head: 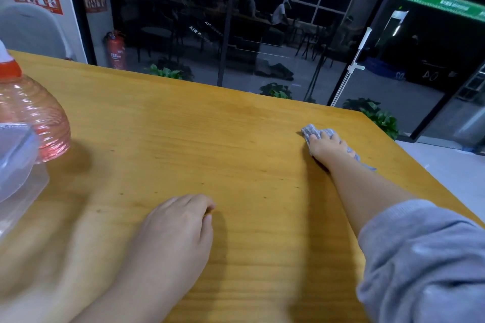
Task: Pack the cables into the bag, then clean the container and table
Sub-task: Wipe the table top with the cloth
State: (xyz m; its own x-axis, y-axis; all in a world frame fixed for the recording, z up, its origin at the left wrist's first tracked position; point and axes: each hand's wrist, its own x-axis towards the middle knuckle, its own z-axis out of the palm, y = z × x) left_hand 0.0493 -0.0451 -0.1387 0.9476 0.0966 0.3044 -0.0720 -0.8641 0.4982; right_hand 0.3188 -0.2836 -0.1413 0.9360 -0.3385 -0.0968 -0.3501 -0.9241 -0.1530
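My right hand (326, 145) is stretched out to the far right part of the wooden table (183, 144) and presses a grey cloth (312, 130) flat against the top, its fingers lying over the cloth. My left hand (181, 217) rests on the table near the front, fingers loosely curled under, holding nothing. A clear plastic container (15, 165) stands at the left edge of the view, partly cut off. No cables or bag are in view.
A pink ribbed spray bottle (39, 118) with an orange collar stands at the left, just behind the container. The table's far and right edges lie close to the cloth. Beyond them are glass doors, potted plants (378, 115) and a fire extinguisher (115, 50).
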